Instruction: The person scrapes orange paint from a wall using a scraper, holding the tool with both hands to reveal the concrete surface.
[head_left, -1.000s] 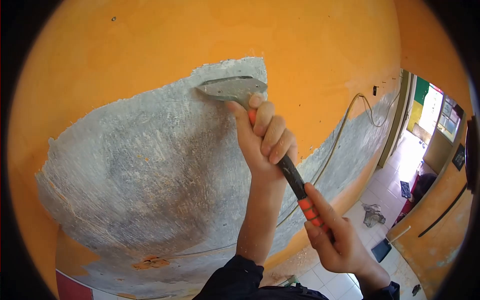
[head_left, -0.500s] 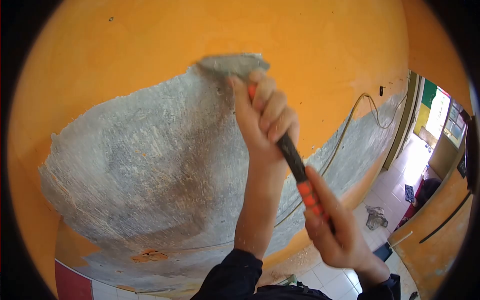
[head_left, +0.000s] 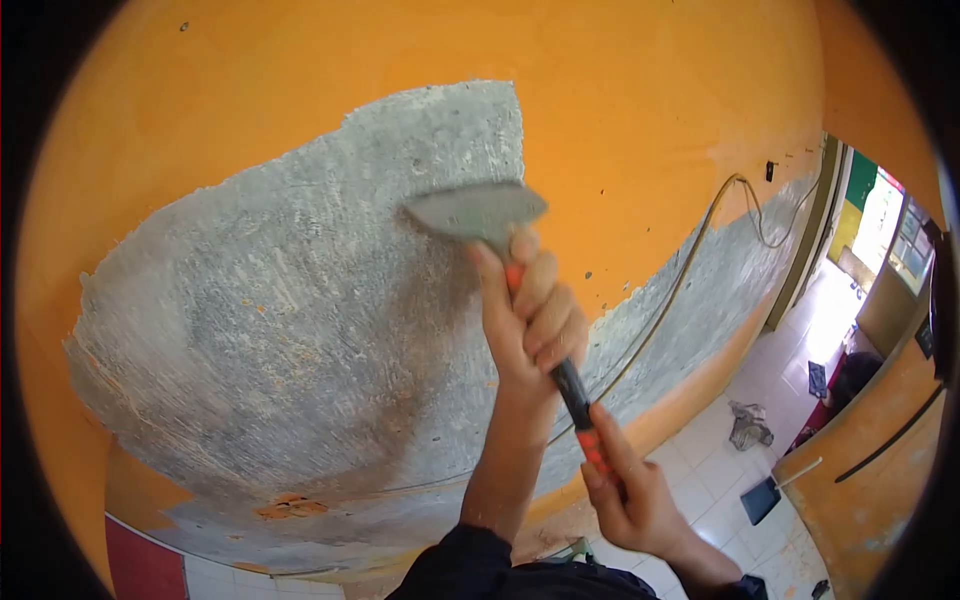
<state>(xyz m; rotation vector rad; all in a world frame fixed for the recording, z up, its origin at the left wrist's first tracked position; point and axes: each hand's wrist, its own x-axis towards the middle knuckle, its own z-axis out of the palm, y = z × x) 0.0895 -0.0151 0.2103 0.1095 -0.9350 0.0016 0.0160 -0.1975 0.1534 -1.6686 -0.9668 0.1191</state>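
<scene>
A scraper with a wide grey blade (head_left: 478,209) and a black and orange handle (head_left: 574,393) is held in both hands. My left hand (head_left: 535,315) wraps round the upper handle just below the blade. Lower down, my right hand (head_left: 635,498) grips the orange end. The blade lies over a bare grey patch (head_left: 290,290) of the wall, below its upper edge; whether it touches the surface cannot be told. Orange paint (head_left: 640,110) surrounds the patch above and to the right.
A yellowish cable (head_left: 690,262) hangs from the wall at right. On the tiled floor lie a crumpled grey item (head_left: 749,426) and a dark dustpan (head_left: 761,501). Beyond, a dark-haired person (head_left: 858,374) is partly visible near a bright doorway.
The scraper and both hands have moved down the wall, away from the patch's upper edge, which now shows uncovered. The view has shifted slightly.
</scene>
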